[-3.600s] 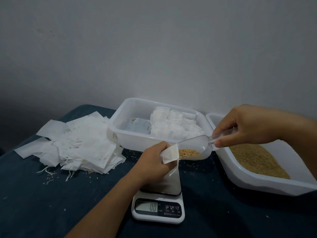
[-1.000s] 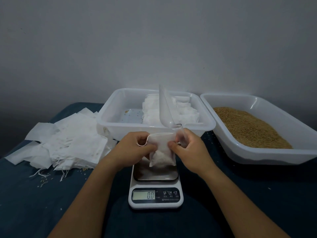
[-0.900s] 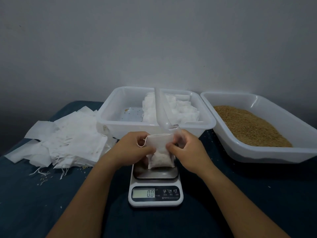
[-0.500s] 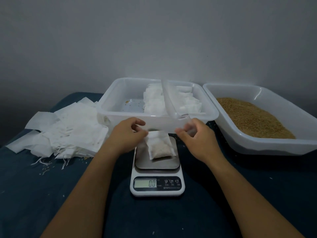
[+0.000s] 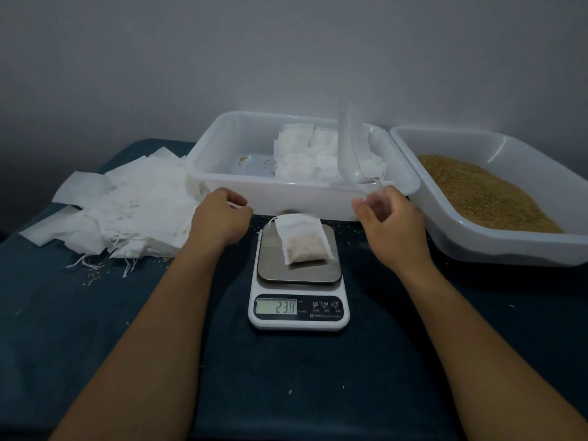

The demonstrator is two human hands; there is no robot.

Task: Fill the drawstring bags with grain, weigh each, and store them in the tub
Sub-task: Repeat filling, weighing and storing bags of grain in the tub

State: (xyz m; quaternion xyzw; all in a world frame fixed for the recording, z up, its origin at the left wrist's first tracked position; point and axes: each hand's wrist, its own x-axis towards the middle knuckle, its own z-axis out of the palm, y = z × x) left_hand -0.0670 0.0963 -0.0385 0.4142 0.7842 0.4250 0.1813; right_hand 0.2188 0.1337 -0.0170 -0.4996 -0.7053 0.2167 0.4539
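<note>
A filled white drawstring bag (image 5: 304, 240) lies flat on the steel plate of the scale (image 5: 298, 308), whose display reads 23.8. My left hand (image 5: 219, 219) hovers just left of the scale, fingers loosely curled around nothing. To the right of the bag, my right hand (image 5: 393, 221) grips the handle of a clear plastic scoop (image 5: 350, 148), whose bowl points up over the storage tub (image 5: 296, 198). Several filled bags (image 5: 308, 154) are stacked in the tub's right half. Neither hand touches the bag on the scale.
A white tray of brown grain (image 5: 483, 192) stands at the right. A pile of empty white bags (image 5: 127, 205) lies at the left, with loose strings and spilled grains on the dark blue cloth (image 5: 286, 377). A grey wall rises behind.
Both hands let go of the bag and drew apart to either side. The bag now rests alone on the scale, and the display went from 0.0 to 23.8.
</note>
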